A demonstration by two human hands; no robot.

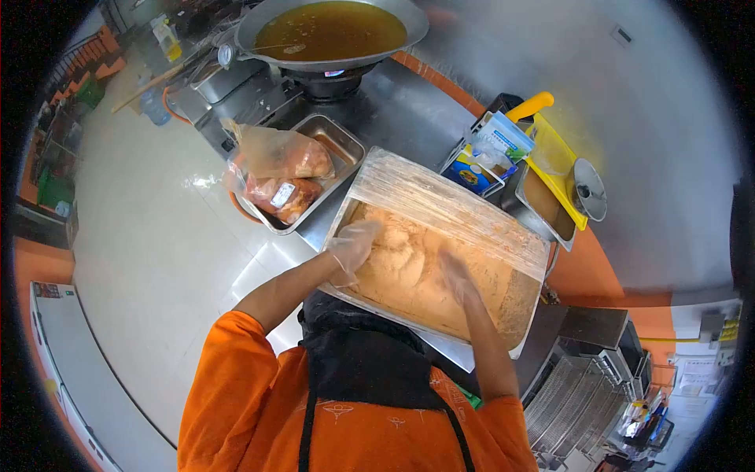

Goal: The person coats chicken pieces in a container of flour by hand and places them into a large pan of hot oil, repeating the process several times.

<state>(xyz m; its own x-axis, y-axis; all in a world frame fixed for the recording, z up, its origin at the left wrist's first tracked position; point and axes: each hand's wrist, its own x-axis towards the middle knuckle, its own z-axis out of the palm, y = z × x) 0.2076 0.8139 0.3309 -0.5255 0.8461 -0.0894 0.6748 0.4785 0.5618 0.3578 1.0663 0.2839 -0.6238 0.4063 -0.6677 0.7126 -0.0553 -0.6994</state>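
Breading flour fills a large rectangular tray in front of me. Several flour-coated pieces lie heaped in it, too thickly covered to tell what they are. My left hand, in a clear plastic glove, is at the tray's left end beside the heap, its fingers stretched toward the pieces. On the heap's right, my gloved right hand is low over the flour, its fingers smeared by motion. Clear plastic wrap covers the tray's far side.
A metal pan with bagged reddish meat stands to the left. Behind is a wok of oil with a thermometer. At the right are a wire rack of packets, a yellow tray and a metal strainer.
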